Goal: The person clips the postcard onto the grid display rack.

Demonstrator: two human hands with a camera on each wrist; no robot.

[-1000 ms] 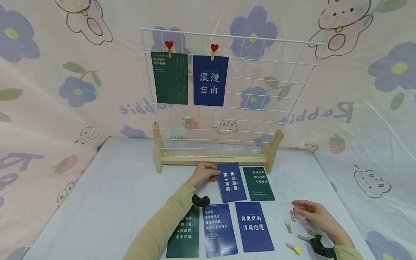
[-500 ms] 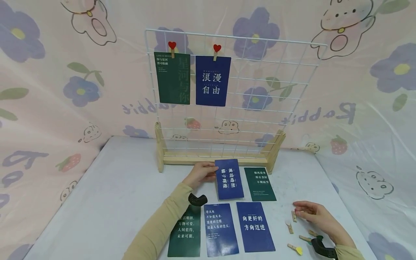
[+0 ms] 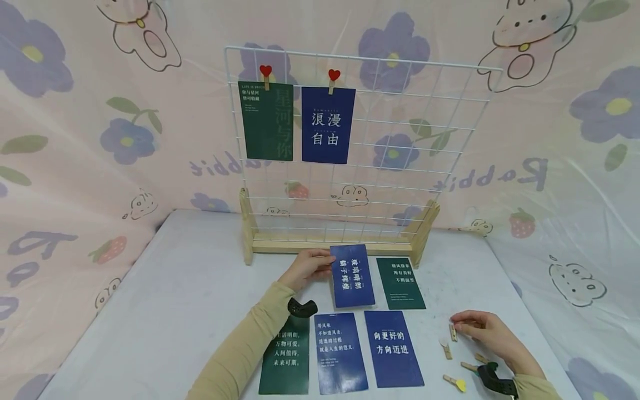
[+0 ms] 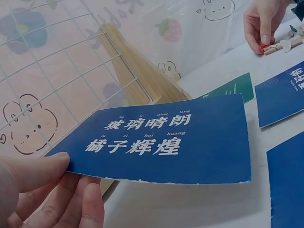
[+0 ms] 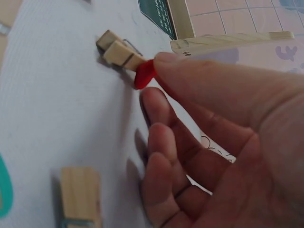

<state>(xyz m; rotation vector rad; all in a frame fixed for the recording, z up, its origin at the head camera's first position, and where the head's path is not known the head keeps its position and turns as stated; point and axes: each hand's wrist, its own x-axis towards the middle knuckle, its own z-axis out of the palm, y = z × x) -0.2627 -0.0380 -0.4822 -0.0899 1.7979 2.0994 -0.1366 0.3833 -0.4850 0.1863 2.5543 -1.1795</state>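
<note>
My left hand [image 3: 306, 269] pinches the left edge of a blue card [image 3: 351, 275] with white characters. In the left wrist view, the thumb lies on top of this card [image 4: 142, 142] and the fingers are under it; its near edge is tilted up off the table. Over at the right, my right hand [image 3: 482, 331] is at a small wooden clothespin [image 3: 453, 333]. The right wrist view shows thumb and index finger pinching the red heart [image 5: 145, 74] on the end of that clothespin [image 5: 121, 53], which lies close to the white tabletop.
A white wire grid [image 3: 400, 125] on a wooden stand [image 3: 330, 246] holds a green card [image 3: 267, 122] and a blue card [image 3: 328, 125], each clipped by a red-heart clothespin. Several more cards lie in front, including a green one [image 3: 401, 283]. Loose clothespins, one with a yellow heart [image 3: 455, 383], lie right.
My left hand has raised the blue card slightly and drawn it left. My right hand stays by the clothespin, with its fingertips drawn closer in to it.
</note>
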